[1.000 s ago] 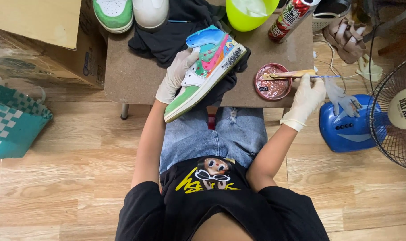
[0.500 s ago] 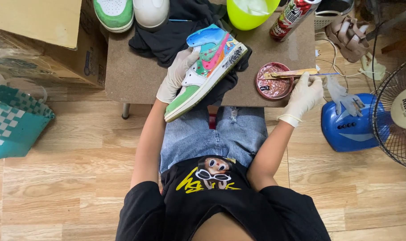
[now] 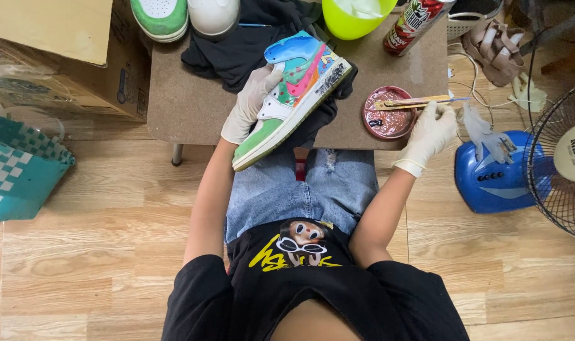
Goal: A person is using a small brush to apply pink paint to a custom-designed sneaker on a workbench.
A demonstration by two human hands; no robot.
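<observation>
My left hand (image 3: pixel 253 101), in a pale glove, grips a high-top sneaker (image 3: pixel 297 85) painted green, pink, blue and yellow. The shoe is tilted on its side over a dark cloth (image 3: pixel 249 44) at the low table's (image 3: pixel 180 107) front edge. My gloved right hand (image 3: pixel 429 129) pinches a thin paintbrush (image 3: pixel 452 100) beside a small round pink paint dish (image 3: pixel 388 117). A wooden stick (image 3: pixel 411 102) lies across the dish's rim.
At the table's far side stand a green-and-white shoe (image 3: pixel 161 16), a white shoe (image 3: pixel 213 14), a lime bowl (image 3: pixel 357 16) and a can (image 3: pixel 414 22). A cardboard box (image 3: pixel 66 57) and teal woven bag (image 3: pixel 16 170) sit left; a blue fan (image 3: pixel 540 158) stands right.
My right hand has shifted slightly at the dish with the brush. The left hand and the sneaker have stayed in place.
</observation>
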